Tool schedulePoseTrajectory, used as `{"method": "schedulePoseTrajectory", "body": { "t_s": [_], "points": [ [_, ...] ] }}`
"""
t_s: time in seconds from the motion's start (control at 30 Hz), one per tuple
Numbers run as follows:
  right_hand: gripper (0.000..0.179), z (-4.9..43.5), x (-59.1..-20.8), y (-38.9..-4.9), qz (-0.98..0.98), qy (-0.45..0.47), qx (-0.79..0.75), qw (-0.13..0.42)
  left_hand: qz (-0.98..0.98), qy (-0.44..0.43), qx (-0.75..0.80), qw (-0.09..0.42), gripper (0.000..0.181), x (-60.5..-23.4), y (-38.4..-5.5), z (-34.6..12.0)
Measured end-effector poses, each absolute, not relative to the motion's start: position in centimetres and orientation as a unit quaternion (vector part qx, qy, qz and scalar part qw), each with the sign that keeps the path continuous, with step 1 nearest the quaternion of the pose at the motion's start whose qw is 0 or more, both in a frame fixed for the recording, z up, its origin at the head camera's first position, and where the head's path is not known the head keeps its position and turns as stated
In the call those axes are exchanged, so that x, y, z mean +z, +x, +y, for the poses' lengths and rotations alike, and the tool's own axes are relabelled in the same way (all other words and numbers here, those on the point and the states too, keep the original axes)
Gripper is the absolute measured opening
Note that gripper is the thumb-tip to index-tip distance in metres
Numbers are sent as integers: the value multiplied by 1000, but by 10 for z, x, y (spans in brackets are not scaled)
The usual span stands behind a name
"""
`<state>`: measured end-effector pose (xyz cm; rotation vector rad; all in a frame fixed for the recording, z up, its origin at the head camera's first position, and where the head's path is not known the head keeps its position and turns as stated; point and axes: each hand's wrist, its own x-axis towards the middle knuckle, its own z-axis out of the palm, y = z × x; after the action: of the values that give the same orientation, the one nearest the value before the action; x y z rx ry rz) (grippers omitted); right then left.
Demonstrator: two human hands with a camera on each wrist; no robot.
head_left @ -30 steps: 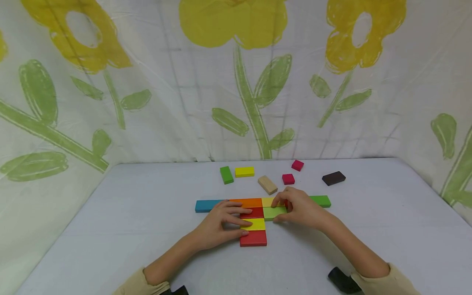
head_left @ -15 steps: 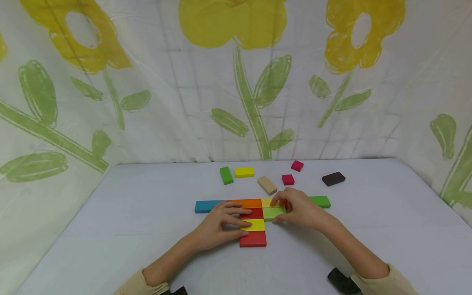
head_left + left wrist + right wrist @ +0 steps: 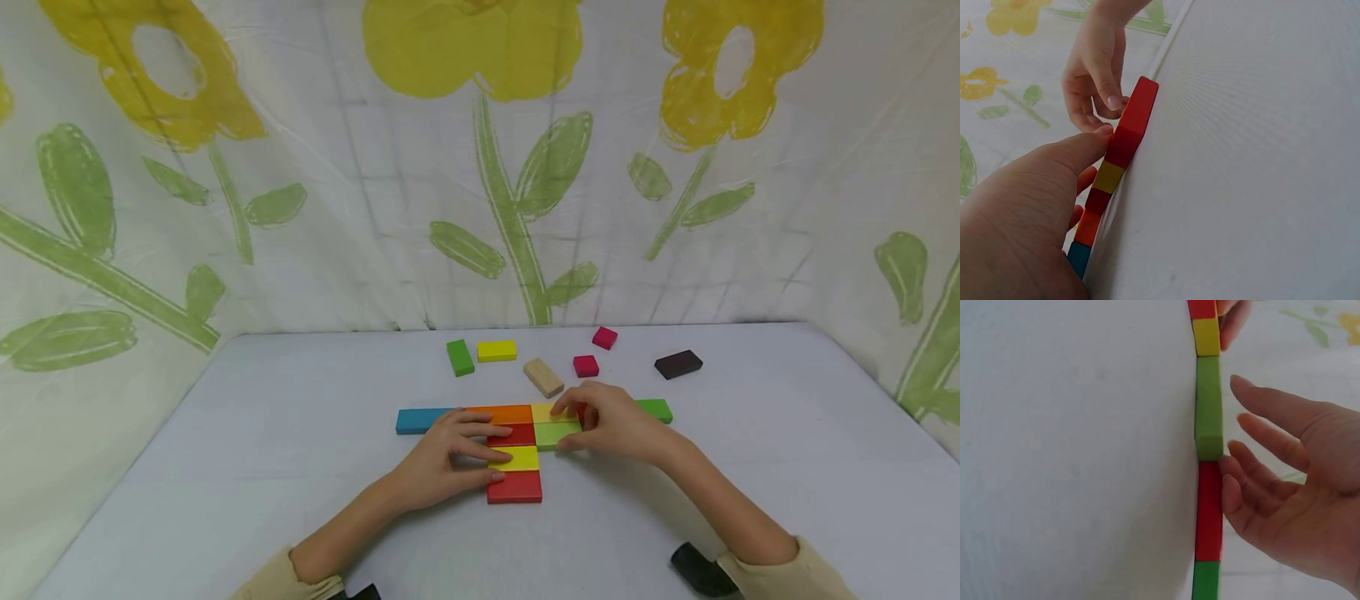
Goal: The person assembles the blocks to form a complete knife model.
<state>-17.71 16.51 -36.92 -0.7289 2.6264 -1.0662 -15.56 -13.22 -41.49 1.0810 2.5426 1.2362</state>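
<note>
Flat coloured blocks lie edge to edge on the white table. The back row runs blue (image 3: 422, 421), orange (image 3: 506, 413), pale yellow (image 3: 543, 412), a mostly covered red block (image 3: 1209, 512) and green (image 3: 656, 410). In front lie a dark red block (image 3: 521, 434), a light green block (image 3: 557, 435), a yellow block (image 3: 523, 458) and a red block (image 3: 514, 487). My left hand (image 3: 448, 467) rests its spread fingertips on the left part of this layout. Loosely bent, my right hand (image 3: 617, 423) hovers at the light green block, its thumb apart from it in the right wrist view.
Loose blocks lie behind the layout: green (image 3: 461, 357), yellow (image 3: 497, 350), natural wood (image 3: 543, 377), two small crimson ones (image 3: 587, 365), and dark brown (image 3: 678, 363). A flower-painted curtain (image 3: 322, 250) hangs beyond the table (image 3: 300, 367).
My right hand has shifted slightly to the right, its thumb drawing a little off the light green block. The left hand and the blocks stay in place.
</note>
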Motion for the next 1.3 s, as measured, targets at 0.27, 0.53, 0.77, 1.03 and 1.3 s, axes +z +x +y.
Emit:
{"method": "schedulePoseTrajectory", "body": {
  "t_s": [0.27,0.53,0.77,1.03,1.3],
  "points": [
    [34,171,-366,-179,888,-248,-377,90,838,355,411,59,29,-416,-155,-133],
    [31,170,-368,-183,889,-250,-376,81,837,357,410,54,29,-416,-154,-132],
    [31,166,-365,-196,901,-240,-356,67,838,356,411,58,29,-415,-155,-133],
    [37,158,-370,-220,920,-214,-325,50,838,355,411,57,29,-416,-155,-133],
    [49,148,-377,-237,931,-147,-329,53,837,357,411,53,29,-416,-155,-133]
  ]
}}
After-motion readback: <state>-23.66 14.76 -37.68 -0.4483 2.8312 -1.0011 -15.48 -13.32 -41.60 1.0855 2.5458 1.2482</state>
